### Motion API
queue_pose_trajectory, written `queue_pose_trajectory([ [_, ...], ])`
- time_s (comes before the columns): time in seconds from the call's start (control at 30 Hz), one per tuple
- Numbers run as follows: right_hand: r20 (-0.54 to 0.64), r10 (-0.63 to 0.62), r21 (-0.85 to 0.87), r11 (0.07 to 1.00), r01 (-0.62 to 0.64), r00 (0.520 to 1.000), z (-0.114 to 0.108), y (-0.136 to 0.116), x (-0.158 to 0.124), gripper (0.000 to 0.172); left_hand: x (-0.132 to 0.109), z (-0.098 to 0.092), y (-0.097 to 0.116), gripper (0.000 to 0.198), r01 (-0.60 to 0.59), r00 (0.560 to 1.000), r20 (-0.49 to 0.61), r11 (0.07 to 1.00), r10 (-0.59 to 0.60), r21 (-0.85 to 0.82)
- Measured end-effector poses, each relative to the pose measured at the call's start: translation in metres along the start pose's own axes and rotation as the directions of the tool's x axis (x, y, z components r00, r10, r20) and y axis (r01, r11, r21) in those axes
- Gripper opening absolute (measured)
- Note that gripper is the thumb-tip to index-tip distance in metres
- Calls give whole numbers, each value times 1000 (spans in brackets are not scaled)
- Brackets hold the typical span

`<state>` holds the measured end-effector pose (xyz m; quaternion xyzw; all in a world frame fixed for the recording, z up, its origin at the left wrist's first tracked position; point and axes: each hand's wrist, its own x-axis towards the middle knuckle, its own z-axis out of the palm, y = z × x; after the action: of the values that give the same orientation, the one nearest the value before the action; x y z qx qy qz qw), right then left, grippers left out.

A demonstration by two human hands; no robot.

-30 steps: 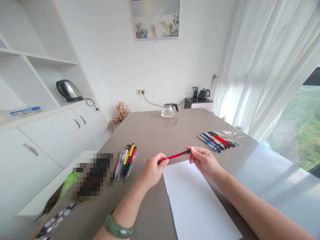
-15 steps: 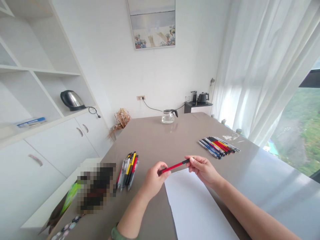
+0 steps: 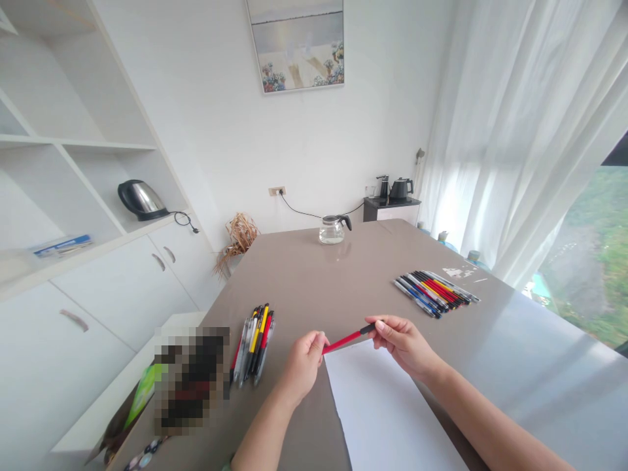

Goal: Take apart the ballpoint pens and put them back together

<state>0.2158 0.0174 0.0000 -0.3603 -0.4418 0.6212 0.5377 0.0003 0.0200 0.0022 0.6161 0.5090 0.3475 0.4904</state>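
Observation:
A red pen [image 3: 343, 341] with a black end is held slantwise between my two hands, over the far edge of a white sheet of paper [image 3: 387, 405]. My left hand [image 3: 305, 360] is closed around its lower left end, which the fingers hide. At the black upper end, my right hand [image 3: 400, 340] pinches the pen between thumb and fingers. To the left of my left hand lies a bundle of pens [image 3: 253, 343] in red, yellow, black and clear. Another row of pens [image 3: 436, 293] lies side by side beyond my right hand.
A glass pot [image 3: 331, 230] with a black handle stands at the table's [image 3: 294, 275] far end. White paper scraps [image 3: 460, 271] lie near the right edge. A blurred-out dark object [image 3: 192, 379] is at the left edge, and a kettle [image 3: 141, 199] sits on the shelf.
My left thumb and fingers have closed over the pen's lower left end, which showed before. Both hands and the pen sit slightly lower in view, and the camera view has shifted a little.

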Motion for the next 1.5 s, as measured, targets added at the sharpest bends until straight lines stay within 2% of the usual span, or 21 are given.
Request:
queue_pose_trajectory([
  [0.13, -9, 35, 23, 999, -35, 999, 0, 3, 4, 28, 4, -4, -2, 40, 153, 987, 88, 957, -135, -247],
  [0.3, -3, 72, 67, 995, -72, 997, 4, 4, 7, 25, 5, -8, 2, 37, 215, 969, 191, 908, -155, -359],
  [0.47, -17, 134, 203, 971, -128, 991, 5, 8, 10, 20, 4, -6, 8, 39, 275, 951, 271, 814, -150, -512],
  [0.6, -91, 216, 371, 913, -169, 972, -5, 9, 15, 16, 9, -8, 5, 41, 308, 950, 238, 725, -202, -615],
  [0.67, -136, 249, 458, 874, -162, 959, -12, 5, 18, 15, 12, -10, -1, 36, 263, 965, 164, 745, -205, -613],
  [0.73, -162, 259, 522, 841, -140, 952, -17, -1, 19, 14, 15, -13, -9, 35, 197, 979, 56, 840, -196, -506],
  [0.8, -172, 243, 557, 823, -109, 955, -22, -8, 19, 14, 18, -15, -15, 37, 160, 978, -99, 963, -185, -219],
  [0.83, -179, 227, 565, 820, -89, 957, -23, -12, 19, 14, 21, -15, -16, 38, 147, 974, -167, 988, -152, -44],
  [0.87, -187, 210, 567, 821, -69, 960, -25, -16, 18, 14, 25, -16, -16, 38, 132, 971, -219, 981, -99, 141],
  [0.9, -197, 190, 563, 825, -48, 962, -26, -19, 17, 14, 30, -16, -15, 37, 115, 969, -245, 931, -29, 345],
  [0.93, -206, 170, 555, 832, -28, 964, -28, -22, 16, 15, 36, -16, -13, 34, 111, 968, -250, 899, -2, 424],
  [1.13, -241, 59, 492, 868, 70, 969, -34, -30, 17, 17, 77, -19, -4, 11, 108, 968, -234, 688, 93, 718],
  [1.23, -260, 42, 468, 879, 88, 965, -39, -28, 21, 17, 84, -23, -9, 16, 97, 974, -200, 606, 105, 790],
  [1.37, -282, 52, 438, 895, 80, 958, -44, -22, 25, 16, 81, -26, -15, 21, 75, 979, -167, 553, 117, 830],
  [1.5, -275, 69, 443, 894, 63, 959, -45, -19, 26, 16, 76, -25, -15, 21, 65, 977, -165, 554, 132, 830],
])
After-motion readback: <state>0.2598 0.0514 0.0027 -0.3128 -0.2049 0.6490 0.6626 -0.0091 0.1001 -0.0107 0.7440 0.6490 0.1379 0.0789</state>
